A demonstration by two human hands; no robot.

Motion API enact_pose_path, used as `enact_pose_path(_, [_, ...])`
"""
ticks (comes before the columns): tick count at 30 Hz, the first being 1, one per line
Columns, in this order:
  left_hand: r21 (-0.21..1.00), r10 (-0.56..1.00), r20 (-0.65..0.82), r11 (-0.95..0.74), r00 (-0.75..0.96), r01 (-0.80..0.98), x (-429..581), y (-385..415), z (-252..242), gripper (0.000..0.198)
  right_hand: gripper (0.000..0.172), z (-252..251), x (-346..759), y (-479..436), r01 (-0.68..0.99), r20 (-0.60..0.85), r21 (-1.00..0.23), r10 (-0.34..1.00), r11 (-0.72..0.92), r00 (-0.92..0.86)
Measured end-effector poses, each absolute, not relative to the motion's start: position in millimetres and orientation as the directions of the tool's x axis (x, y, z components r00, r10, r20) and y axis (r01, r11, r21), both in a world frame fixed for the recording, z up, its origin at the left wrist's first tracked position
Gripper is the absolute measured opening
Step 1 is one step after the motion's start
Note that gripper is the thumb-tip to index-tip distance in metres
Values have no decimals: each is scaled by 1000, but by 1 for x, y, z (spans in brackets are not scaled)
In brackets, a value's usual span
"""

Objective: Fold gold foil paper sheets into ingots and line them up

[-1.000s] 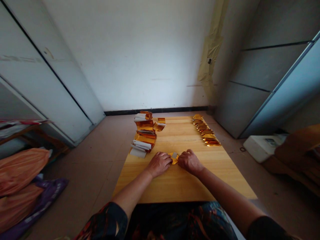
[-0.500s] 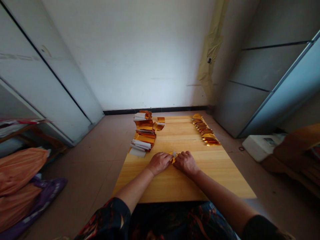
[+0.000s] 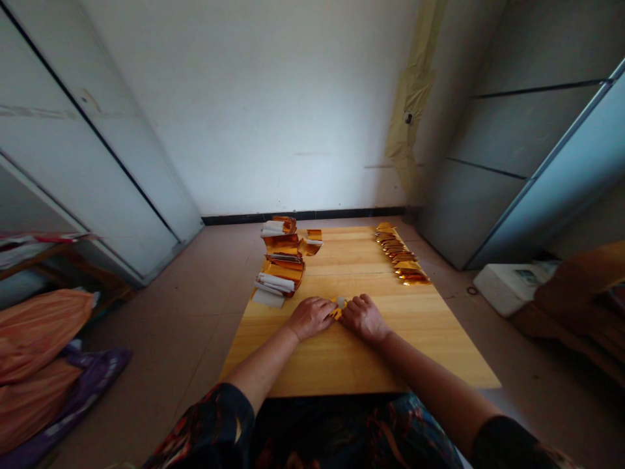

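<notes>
Two hands [image 3: 311, 318] [image 3: 365, 318], wooden table [image 3: 349, 365], wall [image 3: 273, 117].

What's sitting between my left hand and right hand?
The head view shows a small gold paper with a pale patch, between your left hand and right hand.

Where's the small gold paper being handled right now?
In the head view, the small gold paper is between the left hand and right hand, near the middle of the wooden table, nearer the camera than the folded gold papers at right.
</notes>
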State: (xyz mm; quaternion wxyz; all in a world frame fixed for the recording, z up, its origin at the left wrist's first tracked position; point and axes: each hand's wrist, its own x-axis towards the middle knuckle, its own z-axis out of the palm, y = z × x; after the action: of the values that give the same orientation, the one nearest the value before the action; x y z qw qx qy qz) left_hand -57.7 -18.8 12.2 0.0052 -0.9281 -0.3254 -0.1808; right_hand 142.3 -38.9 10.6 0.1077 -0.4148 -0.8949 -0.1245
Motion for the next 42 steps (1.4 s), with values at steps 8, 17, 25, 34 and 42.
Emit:
enact_pose_path(8, [145,592,363,-799,720,584,-56,-15,4,24,25,7,142,-40,785,324,126,722,607,-611])
enact_pose_path(17, [162,602,354,-793,716,587,-55,-18,9,26,22,7,144,-39,820,325,88,762,566,-560])
enact_pose_path(25, [168,613,380,-782,692,601,-53,-15,4,19,21,5,148,-34,799,314,99,744,593,-590])
enact_pose_path(34, [123,610,389,-777,690,618,-51,-16,7,13,22,12,156,-29,747,278,96,703,657,-654])
enact_pose_path(42, [186,634,365,-767,682,614,-54,-16,4,23,19,10,157,-29,718,261,111,677,687,-688])
